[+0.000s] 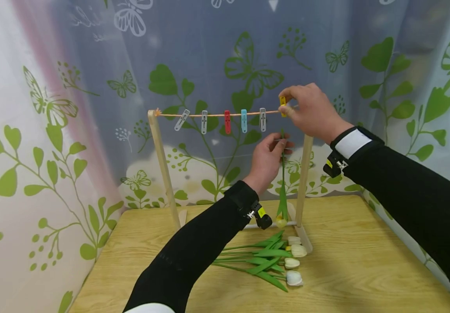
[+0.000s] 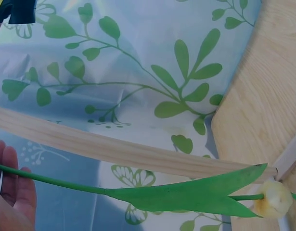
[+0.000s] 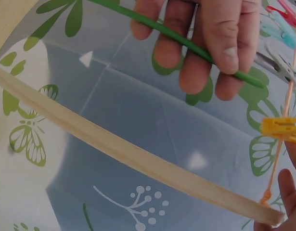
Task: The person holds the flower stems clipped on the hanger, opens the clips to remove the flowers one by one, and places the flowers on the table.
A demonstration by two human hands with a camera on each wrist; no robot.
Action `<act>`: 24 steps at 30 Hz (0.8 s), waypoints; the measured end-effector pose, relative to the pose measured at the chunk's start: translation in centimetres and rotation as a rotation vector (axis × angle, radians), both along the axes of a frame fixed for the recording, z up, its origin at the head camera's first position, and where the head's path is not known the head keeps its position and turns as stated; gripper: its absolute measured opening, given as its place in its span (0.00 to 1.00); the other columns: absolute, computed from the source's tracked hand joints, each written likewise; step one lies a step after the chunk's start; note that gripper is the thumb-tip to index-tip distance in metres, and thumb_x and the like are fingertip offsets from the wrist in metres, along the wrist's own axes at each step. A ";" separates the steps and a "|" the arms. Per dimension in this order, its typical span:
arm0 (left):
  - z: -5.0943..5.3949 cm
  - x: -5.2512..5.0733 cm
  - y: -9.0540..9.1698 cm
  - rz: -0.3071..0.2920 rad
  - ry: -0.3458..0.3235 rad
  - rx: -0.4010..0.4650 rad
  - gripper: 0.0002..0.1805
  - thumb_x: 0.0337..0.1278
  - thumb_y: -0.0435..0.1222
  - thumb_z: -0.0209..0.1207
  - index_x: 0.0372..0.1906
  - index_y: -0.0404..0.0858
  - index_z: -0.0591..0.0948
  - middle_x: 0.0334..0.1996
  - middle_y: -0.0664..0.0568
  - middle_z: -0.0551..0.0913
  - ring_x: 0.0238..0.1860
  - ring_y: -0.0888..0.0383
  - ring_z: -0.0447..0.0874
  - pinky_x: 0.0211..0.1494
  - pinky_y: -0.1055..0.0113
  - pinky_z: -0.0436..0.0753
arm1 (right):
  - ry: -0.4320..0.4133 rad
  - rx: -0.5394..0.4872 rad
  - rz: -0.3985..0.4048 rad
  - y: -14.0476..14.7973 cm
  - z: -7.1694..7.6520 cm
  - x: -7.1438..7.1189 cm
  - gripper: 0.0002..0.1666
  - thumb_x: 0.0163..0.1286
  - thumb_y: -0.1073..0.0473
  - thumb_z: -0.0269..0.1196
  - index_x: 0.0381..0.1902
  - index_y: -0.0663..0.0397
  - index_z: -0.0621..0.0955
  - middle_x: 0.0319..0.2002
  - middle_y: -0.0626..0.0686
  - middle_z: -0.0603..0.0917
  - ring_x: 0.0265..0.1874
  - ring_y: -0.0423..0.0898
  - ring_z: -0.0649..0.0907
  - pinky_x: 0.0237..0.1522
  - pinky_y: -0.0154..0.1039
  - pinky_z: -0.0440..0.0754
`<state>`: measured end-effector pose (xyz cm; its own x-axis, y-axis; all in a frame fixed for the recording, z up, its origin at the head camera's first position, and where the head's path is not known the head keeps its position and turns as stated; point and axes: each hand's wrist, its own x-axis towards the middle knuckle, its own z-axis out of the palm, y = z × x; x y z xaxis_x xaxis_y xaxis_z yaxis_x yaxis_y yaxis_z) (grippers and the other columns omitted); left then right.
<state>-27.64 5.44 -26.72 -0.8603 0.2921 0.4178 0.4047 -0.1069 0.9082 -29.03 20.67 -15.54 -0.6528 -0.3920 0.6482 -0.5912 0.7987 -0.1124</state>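
Note:
My left hand [image 1: 269,158] pinches the green stem of an artificial tulip [image 1: 282,195] between thumb and fingers. The tulip hangs head down, its pale yellow bloom [image 2: 274,199] lowest and the stem's end [image 3: 253,81] just above the fingertips. At the right part of the orange string [image 1: 215,114], my right hand [image 1: 312,106] pinches a yellow clothespin [image 3: 277,126] that sits on the string. The stem end is apart from this clothespin. Grey, red and light blue clothespins hang along the string to the left, among them a red one [image 1: 227,121] and a blue one [image 1: 243,121].
A wooden frame with a left post [image 1: 163,163] and a right post [image 1: 305,178] carries the string. Several white and yellowish tulips [image 1: 264,258] lie on the wooden table [image 1: 346,261], in front of the frame. A leaf-patterned curtain [image 1: 193,52] hangs behind.

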 end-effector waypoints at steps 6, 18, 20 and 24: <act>-0.5 0.1 -0.2 -0.014 -0.011 -0.008 0.17 0.79 0.38 0.47 0.65 0.42 0.75 0.54 0.45 0.82 0.55 0.50 0.81 0.63 0.56 0.80 | 0.089 0.032 -0.054 -0.4 -0.5 0.5 0.20 0.75 0.52 0.61 0.57 0.60 0.79 0.51 0.62 0.82 0.57 0.65 0.73 0.58 0.62 0.71; -0.5 0.1 -0.8 0.002 -0.008 -0.006 0.15 0.79 0.39 0.47 0.63 0.48 0.76 0.54 0.47 0.82 0.55 0.49 0.81 0.57 0.65 0.81 | 0.247 0.075 -0.066 -0.3 -1.7 0.3 0.18 0.72 0.50 0.65 0.50 0.58 0.81 0.49 0.59 0.84 0.55 0.62 0.75 0.54 0.65 0.72; -0.6 0.1 -0.9 0.005 -0.009 -0.009 0.15 0.79 0.39 0.47 0.63 0.48 0.75 0.54 0.46 0.82 0.56 0.50 0.81 0.58 0.64 0.81 | 0.275 0.069 -0.060 -0.1 -1.9 0.4 0.17 0.72 0.51 0.65 0.49 0.58 0.82 0.49 0.59 0.84 0.55 0.62 0.75 0.55 0.65 0.71; -0.8 0.1 -1.2 0.010 -0.001 -0.013 0.17 0.79 0.40 0.47 0.65 0.46 0.74 0.55 0.47 0.81 0.57 0.50 0.80 0.62 0.59 0.80 | 0.359 0.054 -0.039 -0.1 -2.2 1.0 0.16 0.72 0.52 0.65 0.48 0.59 0.82 0.49 0.60 0.84 0.54 0.62 0.74 0.56 0.65 0.70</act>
<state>-27.56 4.19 -27.55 -0.8635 0.2890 0.4133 0.4050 -0.0910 0.9098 -28.08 20.59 -17.70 -0.4024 -0.4114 0.8178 -0.5542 0.8205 0.1401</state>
